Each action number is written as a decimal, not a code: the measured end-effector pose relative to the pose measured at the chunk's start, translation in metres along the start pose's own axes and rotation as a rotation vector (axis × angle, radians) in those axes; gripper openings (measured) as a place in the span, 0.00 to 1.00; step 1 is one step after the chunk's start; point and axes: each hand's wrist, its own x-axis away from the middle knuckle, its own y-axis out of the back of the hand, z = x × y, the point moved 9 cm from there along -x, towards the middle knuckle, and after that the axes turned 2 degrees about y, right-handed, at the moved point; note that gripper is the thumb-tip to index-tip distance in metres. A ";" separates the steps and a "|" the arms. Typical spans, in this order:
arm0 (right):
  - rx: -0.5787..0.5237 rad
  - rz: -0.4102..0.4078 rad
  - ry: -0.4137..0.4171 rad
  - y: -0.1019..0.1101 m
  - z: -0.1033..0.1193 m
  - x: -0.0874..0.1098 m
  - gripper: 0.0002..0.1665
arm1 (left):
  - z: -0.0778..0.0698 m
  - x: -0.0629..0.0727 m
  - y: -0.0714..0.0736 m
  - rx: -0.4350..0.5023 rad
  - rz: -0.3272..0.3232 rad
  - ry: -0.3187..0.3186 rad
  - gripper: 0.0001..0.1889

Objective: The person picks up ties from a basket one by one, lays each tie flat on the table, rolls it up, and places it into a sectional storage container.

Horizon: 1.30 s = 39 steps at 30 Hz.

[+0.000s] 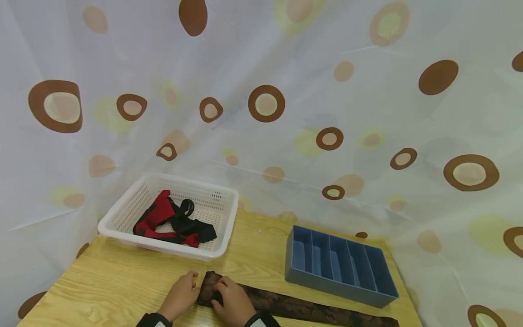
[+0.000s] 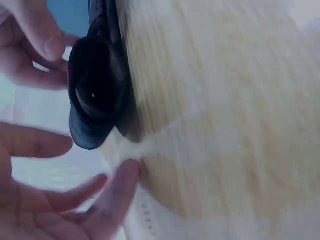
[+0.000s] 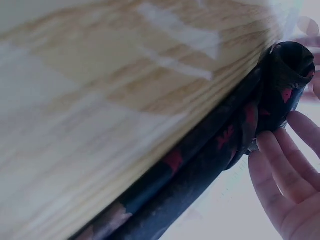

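A long dark cloth strip (image 1: 294, 303) with a reddish pattern, like a necktie, lies across the front of the table. Its left end is rolled up, and the roll (image 2: 100, 85) shows its hollow end in the left wrist view. My left hand (image 1: 181, 294) is just left of the roll, fingers loosely bent, with a gap between them and the cloth in the left wrist view. The right hand (image 1: 234, 302) is at the roll's right side. In the right wrist view its fairly straight fingers (image 3: 270, 155) touch the patterned cloth with their tips.
A white plastic basket (image 1: 229, 213) at the back left holds red and black cloth pieces (image 1: 159, 215). On the right stands a blue-grey tray (image 1: 323, 279) with several narrow compartments. Behind the wooden table (image 1: 94, 281) hangs a white curtain (image 1: 229, 54) with brown ovals.
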 end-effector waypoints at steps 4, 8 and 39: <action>-0.065 0.022 -0.026 0.000 -0.005 0.003 0.14 | -0.002 0.002 -0.002 0.049 0.024 -0.028 0.14; -0.149 0.068 -0.066 -0.005 -0.011 0.005 0.15 | -0.012 0.006 0.004 0.093 -0.026 -0.073 0.13; -0.130 0.013 -0.078 0.011 -0.034 0.030 0.21 | -0.060 0.015 -0.044 0.137 0.102 -0.255 0.28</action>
